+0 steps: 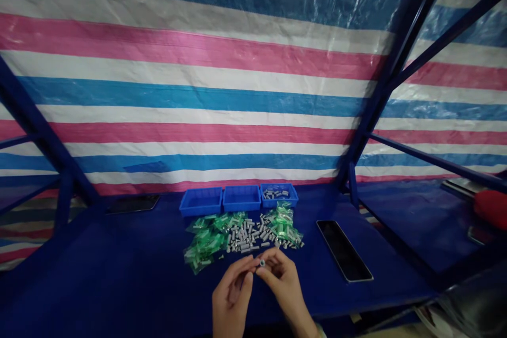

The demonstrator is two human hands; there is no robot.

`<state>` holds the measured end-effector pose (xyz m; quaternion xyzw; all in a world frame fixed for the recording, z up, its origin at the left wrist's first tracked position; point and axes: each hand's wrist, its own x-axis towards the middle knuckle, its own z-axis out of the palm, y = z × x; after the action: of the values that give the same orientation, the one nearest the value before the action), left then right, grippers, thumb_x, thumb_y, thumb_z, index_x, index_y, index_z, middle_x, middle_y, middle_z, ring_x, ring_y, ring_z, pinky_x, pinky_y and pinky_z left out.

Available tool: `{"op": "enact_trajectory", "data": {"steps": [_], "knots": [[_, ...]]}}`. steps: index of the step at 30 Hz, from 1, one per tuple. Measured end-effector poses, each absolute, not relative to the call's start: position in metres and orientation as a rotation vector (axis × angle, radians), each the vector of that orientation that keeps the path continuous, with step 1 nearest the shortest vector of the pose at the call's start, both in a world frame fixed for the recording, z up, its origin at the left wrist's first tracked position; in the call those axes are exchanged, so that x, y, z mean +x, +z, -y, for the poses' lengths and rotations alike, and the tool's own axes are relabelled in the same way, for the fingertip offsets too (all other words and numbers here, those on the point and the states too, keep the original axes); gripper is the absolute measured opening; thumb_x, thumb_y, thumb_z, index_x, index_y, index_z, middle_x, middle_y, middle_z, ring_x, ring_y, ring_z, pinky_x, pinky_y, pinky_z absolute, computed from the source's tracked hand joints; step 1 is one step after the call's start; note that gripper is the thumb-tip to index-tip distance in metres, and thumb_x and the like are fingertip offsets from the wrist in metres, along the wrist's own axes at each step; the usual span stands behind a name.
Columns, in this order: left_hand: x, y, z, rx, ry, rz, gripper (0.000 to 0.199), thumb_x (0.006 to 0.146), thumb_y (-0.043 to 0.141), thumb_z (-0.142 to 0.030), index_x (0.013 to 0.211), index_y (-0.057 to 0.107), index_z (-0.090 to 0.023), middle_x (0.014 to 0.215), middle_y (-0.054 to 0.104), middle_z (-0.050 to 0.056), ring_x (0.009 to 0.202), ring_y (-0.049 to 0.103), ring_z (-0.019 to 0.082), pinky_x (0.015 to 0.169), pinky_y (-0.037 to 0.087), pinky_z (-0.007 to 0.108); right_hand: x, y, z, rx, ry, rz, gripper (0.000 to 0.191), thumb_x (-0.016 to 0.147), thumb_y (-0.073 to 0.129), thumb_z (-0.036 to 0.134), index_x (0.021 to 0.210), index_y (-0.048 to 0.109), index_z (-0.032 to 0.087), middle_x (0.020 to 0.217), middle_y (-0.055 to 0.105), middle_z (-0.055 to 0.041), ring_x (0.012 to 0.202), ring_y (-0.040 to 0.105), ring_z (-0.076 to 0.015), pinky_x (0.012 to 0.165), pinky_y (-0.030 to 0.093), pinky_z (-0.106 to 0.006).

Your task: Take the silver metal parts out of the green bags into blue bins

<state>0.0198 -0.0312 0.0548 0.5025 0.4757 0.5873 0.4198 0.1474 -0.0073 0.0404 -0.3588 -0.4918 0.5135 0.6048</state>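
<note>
A small grey metal part shows its round end between the fingertips of my right hand, which pinches it. My left hand is right beside it, its fingers curled and their tips meeting the right fingertips; whether they grip anything is too small to tell. Just beyond both hands lies a loose pile of grey metal parts on the blue table. Green plastic bags are heaped to the left of the pile, and more green bags lie to its right.
Behind the pile stand a left blue bin, a middle blue bin and a right blue bin holding metal parts. A phone lies at the right, a dark flat device at the back left. Blue frame posts flank the table.
</note>
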Motion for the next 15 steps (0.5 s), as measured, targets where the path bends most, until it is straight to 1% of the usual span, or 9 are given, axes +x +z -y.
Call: {"op": "enact_trajectory", "data": {"steps": [2, 5, 8, 11, 13, 15], "knots": [[0.017, 0.054, 0.026, 1.300, 1.491, -1.168, 0.030, 0.082, 0.065, -0.040, 0.103, 0.071, -0.019, 0.101, 0.075, 0.009, 0.092, 0.071, 0.026, 0.086, 0.058, 0.036, 0.150, 0.039, 0.002, -0.855, 1.159, 1.144, 0.022, 0.082, 0.066, 0.041, 0.088, 0.062, 0.020, 0.079, 0.070, -0.0050, 0.075, 0.068, -0.0214, 0.072, 0.055, -0.033], [0.007, 0.048, 0.012, 1.435, 1.513, -1.210, 0.028, 0.087, 0.057, -0.036, 0.106, 0.069, -0.019, 0.101, 0.075, 0.009, 0.095, 0.070, 0.025, 0.091, 0.055, 0.037, 0.168, 0.045, -0.024, -0.971, 0.931, 1.229, 0.026, 0.089, 0.057, 0.041, 0.100, 0.064, 0.018, 0.086, 0.071, -0.0073, 0.081, 0.068, -0.0221, 0.077, 0.054, -0.035], [-0.003, 0.037, -0.005, 1.622, 1.495, -1.300, 0.028, 0.090, 0.051, -0.033, 0.109, 0.068, -0.020, 0.102, 0.074, 0.008, 0.099, 0.069, 0.025, 0.093, 0.053, 0.040, 0.195, 0.060, -0.071, -1.091, 0.606, 1.363, 0.027, 0.089, 0.055, 0.039, 0.100, 0.066, 0.017, 0.095, 0.071, -0.0092, 0.087, 0.066, -0.0224, 0.081, 0.051, -0.035], [-0.009, 0.029, -0.014, 1.717, 1.469, -1.372, 0.029, 0.091, 0.049, -0.031, 0.112, 0.066, -0.021, 0.101, 0.075, 0.008, 0.096, 0.069, 0.025, 0.089, 0.055, 0.040, 0.217, 0.074, -0.117, -1.213, 0.324, 1.528, 0.026, 0.091, 0.051, 0.033, 0.101, 0.067, 0.016, 0.099, 0.070, -0.0105, 0.092, 0.063, -0.0225, 0.086, 0.048, -0.037], [-0.010, 0.027, -0.016, 1.738, 1.476, -1.402, 0.029, 0.090, 0.048, -0.029, 0.112, 0.066, -0.020, 0.100, 0.075, 0.008, 0.094, 0.070, 0.024, 0.086, 0.056, 0.039, 0.223, 0.077, -0.135, -1.315, 0.149, 1.686, 0.024, 0.089, 0.054, 0.029, 0.101, 0.068, 0.014, 0.103, 0.068, -0.0128, 0.100, 0.059, -0.0253, 0.091, 0.044, -0.041], [-0.010, 0.026, -0.015, 1.754, 1.493, -1.429, 0.027, 0.089, 0.049, -0.027, 0.109, 0.066, -0.020, 0.099, 0.075, 0.008, 0.092, 0.071, 0.024, 0.085, 0.056, 0.038, 0.221, 0.072, -0.136, -1.369, 0.053, 1.786, 0.022, 0.088, 0.053, 0.023, 0.101, 0.068, 0.013, 0.104, 0.067, -0.0132, 0.101, 0.057, -0.0256, 0.091, 0.043, -0.041]]}}
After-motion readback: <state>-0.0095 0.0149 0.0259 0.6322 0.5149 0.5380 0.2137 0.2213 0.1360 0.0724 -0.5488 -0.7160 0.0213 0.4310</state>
